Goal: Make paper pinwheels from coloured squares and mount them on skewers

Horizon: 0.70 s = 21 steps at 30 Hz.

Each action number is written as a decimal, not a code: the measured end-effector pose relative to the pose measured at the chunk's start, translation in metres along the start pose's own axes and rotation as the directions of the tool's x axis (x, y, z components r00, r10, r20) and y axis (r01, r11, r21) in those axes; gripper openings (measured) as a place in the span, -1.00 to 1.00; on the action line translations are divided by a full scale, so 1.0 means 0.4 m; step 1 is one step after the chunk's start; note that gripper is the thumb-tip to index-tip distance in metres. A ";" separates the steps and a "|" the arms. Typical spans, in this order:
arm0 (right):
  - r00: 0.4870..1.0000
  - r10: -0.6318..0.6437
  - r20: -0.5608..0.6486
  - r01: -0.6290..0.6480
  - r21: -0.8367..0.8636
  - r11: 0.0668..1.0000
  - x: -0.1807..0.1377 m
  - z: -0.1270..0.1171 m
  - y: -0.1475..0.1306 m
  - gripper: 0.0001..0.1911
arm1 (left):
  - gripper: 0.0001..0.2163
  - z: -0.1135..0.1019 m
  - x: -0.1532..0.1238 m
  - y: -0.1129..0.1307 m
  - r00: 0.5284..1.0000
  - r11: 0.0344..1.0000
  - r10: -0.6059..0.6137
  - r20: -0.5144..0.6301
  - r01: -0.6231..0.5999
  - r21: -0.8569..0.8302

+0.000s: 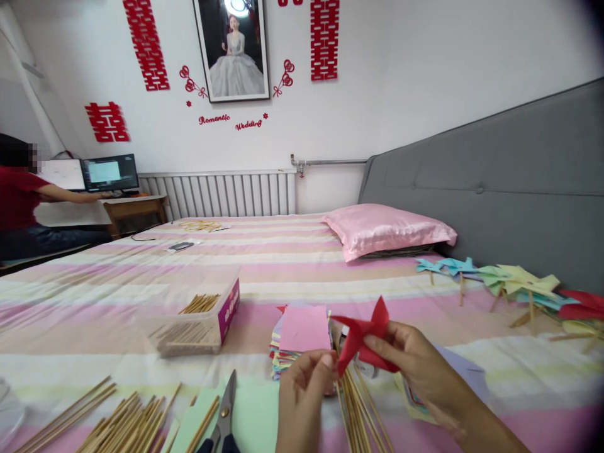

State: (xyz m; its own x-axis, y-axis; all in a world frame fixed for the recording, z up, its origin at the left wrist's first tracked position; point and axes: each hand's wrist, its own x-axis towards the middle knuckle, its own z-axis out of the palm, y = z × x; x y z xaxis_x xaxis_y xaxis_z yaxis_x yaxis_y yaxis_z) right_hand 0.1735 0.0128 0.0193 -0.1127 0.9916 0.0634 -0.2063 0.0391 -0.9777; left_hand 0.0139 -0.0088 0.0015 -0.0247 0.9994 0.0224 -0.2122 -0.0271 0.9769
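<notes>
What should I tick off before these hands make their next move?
1. Red paper pinwheel gripped by the right hand: ok.
2. Left hand firmly holding the pinwheel's edge: cannot tell; fingertips meet close beside it.
3. Scissors apart from both hands: ok.
4. Paper stack squared up: not ok, edges uneven.
5. Loose sticks at front left neatly aligned: not ok, they splay.

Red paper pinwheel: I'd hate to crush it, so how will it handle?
The red paper pinwheel is probably light, being folded paper. Its upper vane stands unsupported, so it seems moderately stiff, though squeezing might crease its thin folds.
</notes>
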 end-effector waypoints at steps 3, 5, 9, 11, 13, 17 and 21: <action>0.995 0.017 -0.095 -0.007 0.105 0.994 -0.003 -0.015 -0.017 -0.76 | -0.71 0.003 0.002 -0.027 0.999 0.985 0.038 -0.027 -0.033 0.169; 0.993 0.023 -0.119 -0.002 0.166 0.986 -0.004 -0.020 -0.025 -0.79 | -0.78 0.011 0.003 -0.057 0.982 0.880 0.163 0.099 -0.190 0.436; 0.989 0.036 -0.145 -0.003 0.223 0.975 -0.002 -0.024 -0.032 -0.80 | -0.72 0.031 0.004 -0.104 0.928 0.562 0.113 0.354 -0.353 0.748; 0.989 0.035 -0.146 0.000 0.230 0.973 -0.002 -0.025 -0.033 -0.80 | -0.72 0.037 0.005 -0.110 0.912 0.486 0.009 0.410 -0.363 0.795; 0.989 0.029 -0.142 0.005 0.231 0.973 -0.002 -0.025 -0.035 -0.81 | -0.78 0.041 0.008 -0.113 0.867 0.423 0.022 0.498 -0.459 0.781; 0.991 0.023 -0.129 0.010 0.249 0.968 -0.006 -0.023 -0.041 -0.81 | -0.91 0.044 0.018 -0.137 0.660 0.274 0.157 0.734 -0.744 0.610; 0.994 0.018 -0.112 0.011 0.253 0.967 -0.010 -0.024 -0.045 -0.80 | -0.89 0.043 0.019 -0.171 0.620 0.267 0.209 0.756 -0.780 0.566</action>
State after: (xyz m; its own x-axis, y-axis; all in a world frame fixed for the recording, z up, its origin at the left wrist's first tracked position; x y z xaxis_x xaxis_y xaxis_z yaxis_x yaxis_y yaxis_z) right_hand 0.1871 0.0092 0.0347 -0.0063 0.9997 0.0232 -0.4469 0.0180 -0.8944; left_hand 0.0450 0.0008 -0.0613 0.6790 0.6290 0.3786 0.5155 -0.7757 0.3642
